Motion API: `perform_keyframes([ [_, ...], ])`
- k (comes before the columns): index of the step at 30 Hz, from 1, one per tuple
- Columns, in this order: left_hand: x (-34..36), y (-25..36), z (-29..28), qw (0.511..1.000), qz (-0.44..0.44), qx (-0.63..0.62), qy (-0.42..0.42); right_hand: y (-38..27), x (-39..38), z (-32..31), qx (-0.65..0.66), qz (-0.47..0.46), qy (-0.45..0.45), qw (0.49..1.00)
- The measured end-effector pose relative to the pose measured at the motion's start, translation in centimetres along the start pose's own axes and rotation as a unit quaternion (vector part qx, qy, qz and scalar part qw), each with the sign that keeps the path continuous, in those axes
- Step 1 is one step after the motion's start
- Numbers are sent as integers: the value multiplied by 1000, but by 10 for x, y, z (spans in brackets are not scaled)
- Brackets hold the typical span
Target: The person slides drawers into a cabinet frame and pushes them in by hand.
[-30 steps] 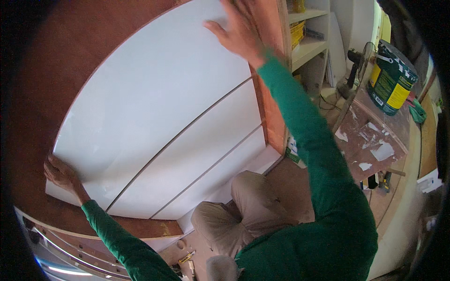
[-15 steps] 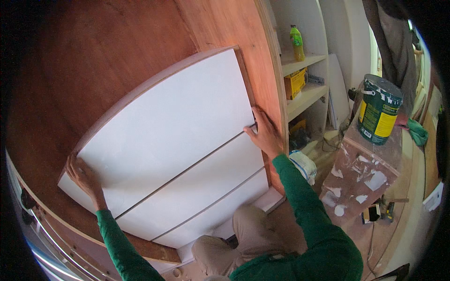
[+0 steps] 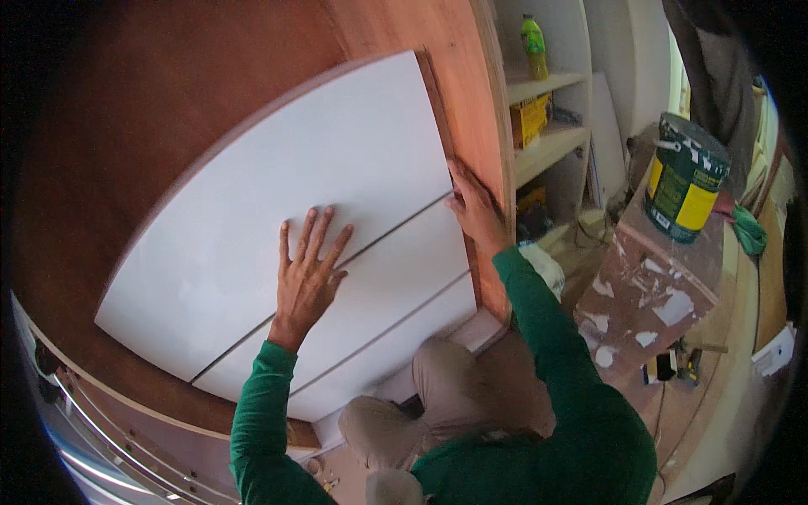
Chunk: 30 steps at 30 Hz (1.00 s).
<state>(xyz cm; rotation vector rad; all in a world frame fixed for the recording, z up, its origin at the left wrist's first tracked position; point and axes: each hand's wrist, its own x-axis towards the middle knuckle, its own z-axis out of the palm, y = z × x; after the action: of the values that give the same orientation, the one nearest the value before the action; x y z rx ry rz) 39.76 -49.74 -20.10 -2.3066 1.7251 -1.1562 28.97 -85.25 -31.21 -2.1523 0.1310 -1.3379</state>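
Left hand (image 3: 309, 282): held flat with fingers spread, well left of the wooden side board (image 3: 475, 126), which is taken as landmark. By its fingers the large white panel (image 3: 278, 177) is covered in part, contact being apparent; by its palm the upper dark gap is crossed, and its wrist is set over the middle white panel (image 3: 400, 265).

Right hand (image 3: 477, 206): found against the side board, at the panels' ends; fingers loosely extended, thumb near the gap's upper end. Whether an edge is pinched cannot be told.

Large white panel: located left of the side board, its straight end set just beside it. The long axis is slanted, rising toward the board; the curved edge is turned away from the person. From the left hand, the panel is spread forward and to both sides. By the right hand its board-side end is neared more closely.

Lowest white panel (image 3: 370, 358): placed left of the side board, below the middle one.

Shelf unit (image 3: 547, 160): stationed right of the side board.
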Motion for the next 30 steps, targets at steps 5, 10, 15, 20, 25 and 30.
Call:
perform_keyframes([
  [5,-37,-8,27,991,-76,18,105,7,1,2,1,-13,51,999],
  [10,-112,3,44,842,-392,-164,333,-2,2,9,-5,24,66,997],
  [15,-155,10,54,515,-527,-514,440,-9,4,13,2,52,92,994],
  [20,-186,-10,38,342,-487,-679,431,0,9,16,-2,82,79,993],
  [25,-169,-14,6,237,-509,-705,433,-8,19,10,-26,141,42,989],
  [30,-156,-12,2,225,-510,-705,438,-2,24,12,-19,138,58,989],
])
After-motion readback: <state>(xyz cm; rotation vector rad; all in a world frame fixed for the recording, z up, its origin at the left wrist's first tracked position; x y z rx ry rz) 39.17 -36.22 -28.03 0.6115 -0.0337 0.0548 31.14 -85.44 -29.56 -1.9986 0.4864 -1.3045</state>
